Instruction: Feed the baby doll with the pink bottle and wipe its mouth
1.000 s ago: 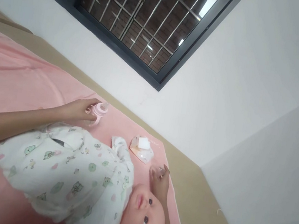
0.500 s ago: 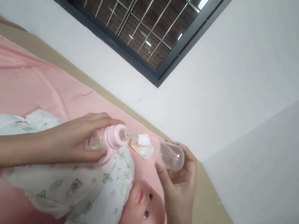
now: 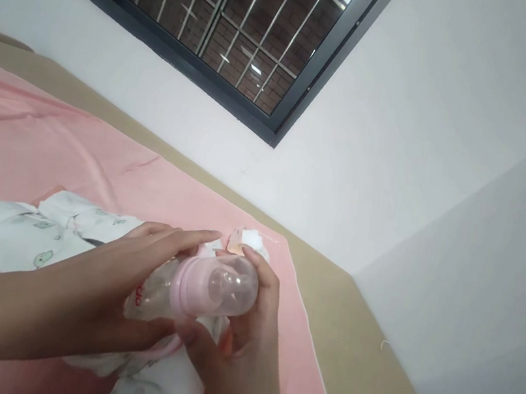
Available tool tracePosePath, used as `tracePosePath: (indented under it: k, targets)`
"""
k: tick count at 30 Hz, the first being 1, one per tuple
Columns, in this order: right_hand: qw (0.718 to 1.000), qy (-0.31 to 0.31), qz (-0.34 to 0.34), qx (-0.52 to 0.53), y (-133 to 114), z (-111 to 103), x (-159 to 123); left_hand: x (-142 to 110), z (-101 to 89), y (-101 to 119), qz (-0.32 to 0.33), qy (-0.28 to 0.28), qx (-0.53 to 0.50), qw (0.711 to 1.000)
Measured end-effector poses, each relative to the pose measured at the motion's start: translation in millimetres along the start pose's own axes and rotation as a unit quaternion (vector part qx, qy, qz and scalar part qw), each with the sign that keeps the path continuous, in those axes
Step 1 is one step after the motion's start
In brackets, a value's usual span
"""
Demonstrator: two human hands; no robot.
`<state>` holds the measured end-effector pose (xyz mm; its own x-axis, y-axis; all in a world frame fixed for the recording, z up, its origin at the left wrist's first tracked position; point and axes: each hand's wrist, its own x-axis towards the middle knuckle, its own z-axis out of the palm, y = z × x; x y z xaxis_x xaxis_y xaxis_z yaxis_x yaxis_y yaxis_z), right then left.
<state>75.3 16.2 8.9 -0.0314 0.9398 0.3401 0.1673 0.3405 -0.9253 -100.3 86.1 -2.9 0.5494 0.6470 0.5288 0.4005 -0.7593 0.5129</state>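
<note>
My left hand (image 3: 132, 276) is wrapped round a clear baby bottle (image 3: 154, 296) with a pink collar and red lettering. A clear dome cap (image 3: 247, 287) sits over the bottle's teat and meets the pink collar. My right hand (image 3: 246, 339) holds this cap, thumb at the collar and fingers along the far side. Under both hands lies a baby doll in white printed clothes (image 3: 43, 243). Its head is hidden behind my right hand and forearm.
A pink cloth (image 3: 77, 149) covers a tan surface (image 3: 343, 321). Beyond the bottle lies a small white and orange item (image 3: 251, 240), partly hidden. Behind stand a white wall (image 3: 346, 170) and a dark-framed barred window (image 3: 273, 126).
My right hand has moved left with the cap, which now covers the teat. The bottle has stayed in my left hand. The doll's face has become hidden.
</note>
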Motion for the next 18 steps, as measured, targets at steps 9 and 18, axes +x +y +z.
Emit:
tracePosePath:
  k: [9,18]
  targets:
    - [0.996,0.092,-0.016,0.009,12,17,-4,-4,8.9,-10,-0.010,0.012,-0.011,1.000]
    - [0.974,0.181,-0.101,-0.096,0,-8,3,-14,1.1,-1,0.051,0.048,0.016,0.997]
